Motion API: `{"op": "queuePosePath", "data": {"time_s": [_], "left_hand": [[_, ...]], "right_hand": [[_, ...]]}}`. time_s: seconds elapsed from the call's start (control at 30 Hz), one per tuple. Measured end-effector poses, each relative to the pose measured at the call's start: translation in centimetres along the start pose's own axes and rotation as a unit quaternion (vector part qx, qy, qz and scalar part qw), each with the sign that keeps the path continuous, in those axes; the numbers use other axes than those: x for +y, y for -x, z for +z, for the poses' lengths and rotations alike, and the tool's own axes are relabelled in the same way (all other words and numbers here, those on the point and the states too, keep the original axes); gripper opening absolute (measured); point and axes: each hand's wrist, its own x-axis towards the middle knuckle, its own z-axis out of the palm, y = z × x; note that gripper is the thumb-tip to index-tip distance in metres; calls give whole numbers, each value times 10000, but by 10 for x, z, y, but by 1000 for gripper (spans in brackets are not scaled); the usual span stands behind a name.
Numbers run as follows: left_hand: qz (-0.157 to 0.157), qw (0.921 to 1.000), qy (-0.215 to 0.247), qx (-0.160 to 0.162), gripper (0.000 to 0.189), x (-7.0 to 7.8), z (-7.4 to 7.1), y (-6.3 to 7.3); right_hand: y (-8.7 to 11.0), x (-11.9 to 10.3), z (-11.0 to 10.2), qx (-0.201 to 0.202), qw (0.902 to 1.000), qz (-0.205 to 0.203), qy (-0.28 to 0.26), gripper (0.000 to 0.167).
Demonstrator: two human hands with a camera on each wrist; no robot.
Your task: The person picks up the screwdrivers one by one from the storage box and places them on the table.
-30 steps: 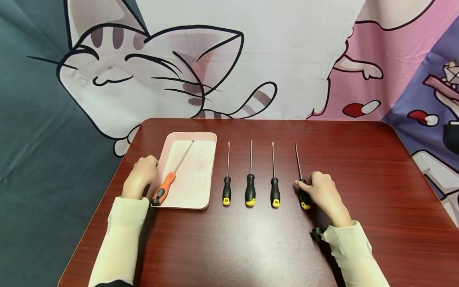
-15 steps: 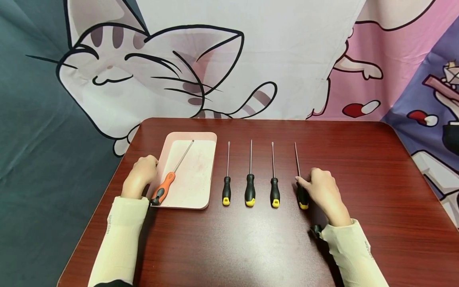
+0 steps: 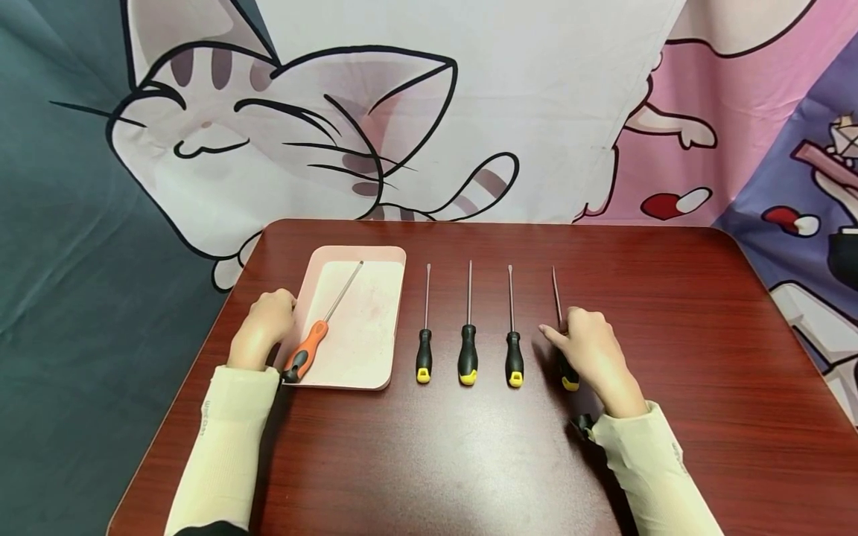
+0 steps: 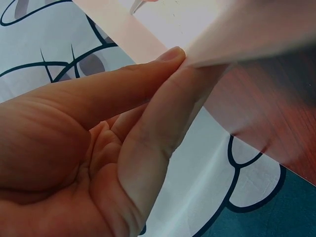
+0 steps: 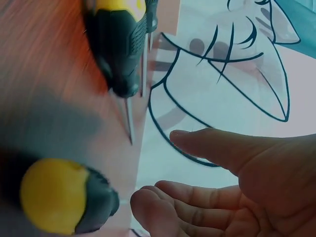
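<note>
My left hand (image 3: pixel 264 327) pinches the left rim of a shallow pink tray (image 3: pixel 362 342) between thumb and fingers, as the left wrist view (image 4: pixel 123 113) confirms. An orange-handled screwdriver (image 3: pixel 311 348) lies slanted inside the tray. At the right, my right hand (image 3: pixel 593 357) hovers over the rightmost black-and-yellow screwdriver (image 3: pixel 569 374), covering part of its handle. In the right wrist view, thumb and fingers (image 5: pixel 197 195) are spread with nothing between them, and that screwdriver's yellow handle end (image 5: pixel 54 195) is apart from them.
Three more black-and-yellow screwdrivers, the left one (image 3: pixel 424 357), the middle one (image 3: pixel 468 357) and the right one (image 3: pixel 514 361), lie in a row between tray and right hand. The brown table (image 3: pixel 429 461) ends at a cartoon-printed cloth (image 3: pixel 536 97) behind.
My right hand has let go of the rightmost screwdriver and shifted a little left, its thumb now away from the handle. The left hand and tray stay put.
</note>
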Motion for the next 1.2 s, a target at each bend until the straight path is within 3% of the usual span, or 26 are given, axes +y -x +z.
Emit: {"op": "queuePosePath", "data": {"time_s": [0.23, 0.57, 0.83, 1.2], "left_hand": [[-194, 9997, 97, -76, 29, 1, 0, 0], [-244, 9996, 85, -113, 29, 2, 1, -1], [-60, 10000, 59, 14, 29, 3, 0, 0], [-229, 9997, -4, -118, 27, 4, 0, 0]], "right_hand": [[-7, -18, 3, -132, 9996, -175, -159, 32], [-13, -41, 13, -279, 9986, -339, -281, 32], [-16, -60, 20, -235, 9975, -591, -321, 31], [-19, -96, 30, -367, 9943, -863, -504, 29]]}}
